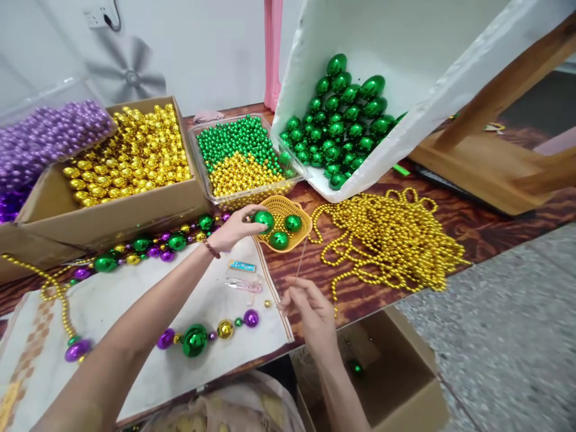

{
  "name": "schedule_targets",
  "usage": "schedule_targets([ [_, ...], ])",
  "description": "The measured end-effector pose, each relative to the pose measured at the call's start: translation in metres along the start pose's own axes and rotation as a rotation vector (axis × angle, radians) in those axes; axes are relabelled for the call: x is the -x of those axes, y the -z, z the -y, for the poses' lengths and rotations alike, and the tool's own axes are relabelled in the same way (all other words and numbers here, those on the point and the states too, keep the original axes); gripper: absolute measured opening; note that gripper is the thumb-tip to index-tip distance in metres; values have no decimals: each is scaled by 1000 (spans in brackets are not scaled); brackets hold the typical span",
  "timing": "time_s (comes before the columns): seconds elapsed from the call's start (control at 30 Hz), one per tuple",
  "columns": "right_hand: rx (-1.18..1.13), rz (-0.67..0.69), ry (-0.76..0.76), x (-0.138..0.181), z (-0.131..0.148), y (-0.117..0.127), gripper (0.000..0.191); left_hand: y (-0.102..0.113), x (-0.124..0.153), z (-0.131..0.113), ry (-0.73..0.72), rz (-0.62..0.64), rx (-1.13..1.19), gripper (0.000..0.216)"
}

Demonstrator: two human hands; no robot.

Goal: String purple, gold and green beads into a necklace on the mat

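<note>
My left hand point(234, 230) reaches to a small yellow basket point(302, 211) and pinches one large green bead point(264, 220); two more green beads lie in the basket. My right hand point(310, 312) is closed in a pinch on a thin needle or thread point(300, 259) that points up toward the basket. A half-strung strand of green, purple and gold beads point(198, 337) lies on a white cloth point(148, 312) in front of me. Another such strand point(144, 245) lies along the cloth's far edge.
Behind stand a cardboard box of gold beads point(130, 153), purple beads point(45, 135), a clear tray of small green and gold beads point(238, 153) and a tilted white box of large green beads point(346, 126). Gold bead strings point(396, 237) lie right. An open carton point(387, 372) sits below the table edge.
</note>
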State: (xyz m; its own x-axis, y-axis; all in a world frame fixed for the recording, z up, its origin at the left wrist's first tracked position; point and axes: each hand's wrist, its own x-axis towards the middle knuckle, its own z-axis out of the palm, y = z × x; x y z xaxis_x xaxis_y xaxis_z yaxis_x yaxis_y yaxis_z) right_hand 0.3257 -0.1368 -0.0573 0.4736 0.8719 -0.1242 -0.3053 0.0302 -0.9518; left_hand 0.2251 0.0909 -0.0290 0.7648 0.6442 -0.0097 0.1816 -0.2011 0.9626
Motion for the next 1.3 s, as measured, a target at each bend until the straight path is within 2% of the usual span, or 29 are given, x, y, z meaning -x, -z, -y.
schedule_targets([
  [0.07,41,38,8,-4,-2,-4,22,8,26,-4,87,22,392,52],
  [0.13,68,80,22,-5,-5,-13,21,14,50,-3,146,-21,622,52],
  [0.27,104,119,36,1,-14,-35,21,19,83,4,205,-189,863,44],
  [0.4,173,166,62,10,-24,-51,24,24,99,3,245,-282,1050,45],
  [0.53,288,231,136,18,-28,-56,24,32,107,-2,247,-378,1087,42],
  [0.8,443,302,282,24,-25,-63,22,35,113,-7,210,-444,1320,32],
  [1.3,449,289,249,28,-39,-61,22,32,117,-4,114,-458,1265,26],
])
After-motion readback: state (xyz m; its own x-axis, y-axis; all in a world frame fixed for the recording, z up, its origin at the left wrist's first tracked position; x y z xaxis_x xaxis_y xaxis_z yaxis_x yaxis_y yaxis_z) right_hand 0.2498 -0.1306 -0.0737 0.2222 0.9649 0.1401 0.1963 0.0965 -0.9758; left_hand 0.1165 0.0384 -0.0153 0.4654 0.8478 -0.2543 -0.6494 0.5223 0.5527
